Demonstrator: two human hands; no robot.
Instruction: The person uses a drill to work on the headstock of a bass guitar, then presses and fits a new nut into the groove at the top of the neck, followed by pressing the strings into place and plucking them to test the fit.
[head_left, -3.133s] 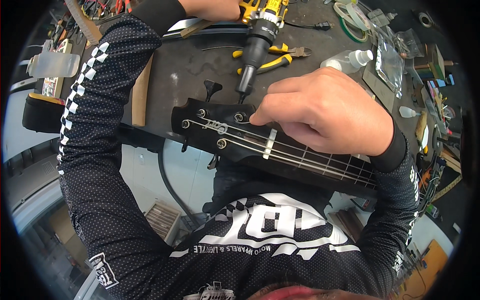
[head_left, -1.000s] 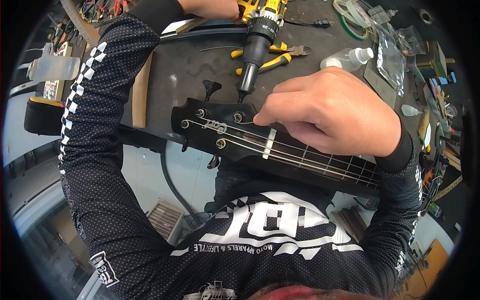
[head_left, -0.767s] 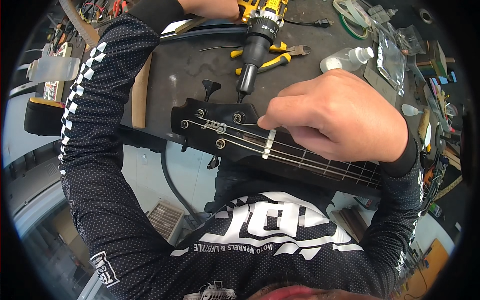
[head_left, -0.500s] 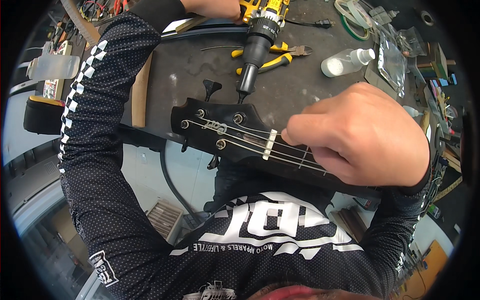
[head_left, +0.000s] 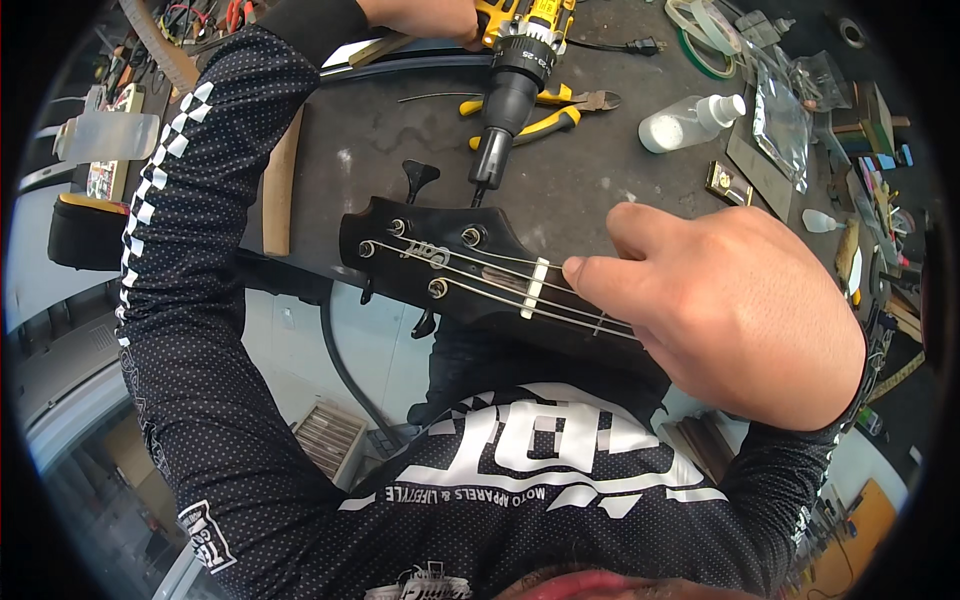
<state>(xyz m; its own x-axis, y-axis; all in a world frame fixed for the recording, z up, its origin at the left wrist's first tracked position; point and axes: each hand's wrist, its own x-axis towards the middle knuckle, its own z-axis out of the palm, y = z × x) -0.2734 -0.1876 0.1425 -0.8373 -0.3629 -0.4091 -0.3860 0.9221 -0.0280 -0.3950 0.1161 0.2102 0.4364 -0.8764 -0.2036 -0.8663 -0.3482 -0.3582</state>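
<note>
My left hand (head_left: 425, 18), at the top edge, is closed on the yellow drill (head_left: 540, 35), whose black winder attachment (head_left: 490, 155) meets a tuning peg of a black bass guitar headstock (head_left: 480, 215). My right hand (head_left: 725, 305) is over the neck, fingers curled, with a fingertip on a string just right of the white nut (head_left: 535, 290); the lower fingertips are hidden. The headstock lies horizontally near the bench edge, its strings running right beneath that hand.
Yellow-handled cutters (head_left: 555, 125) lie behind the drill attachment. A spray bottle (head_left: 680, 128), silver packet (head_left: 780, 130) and tape rolls (head_left: 715, 60) sit at back right. A wooden strip (head_left: 282, 200) lies left of the headstock; a clear container (head_left: 105, 135) and tools crowd the left.
My right hand has slid right and down along the string, away from the peg to beside the nut. My left hand and drill stay in nearly the same place.
</note>
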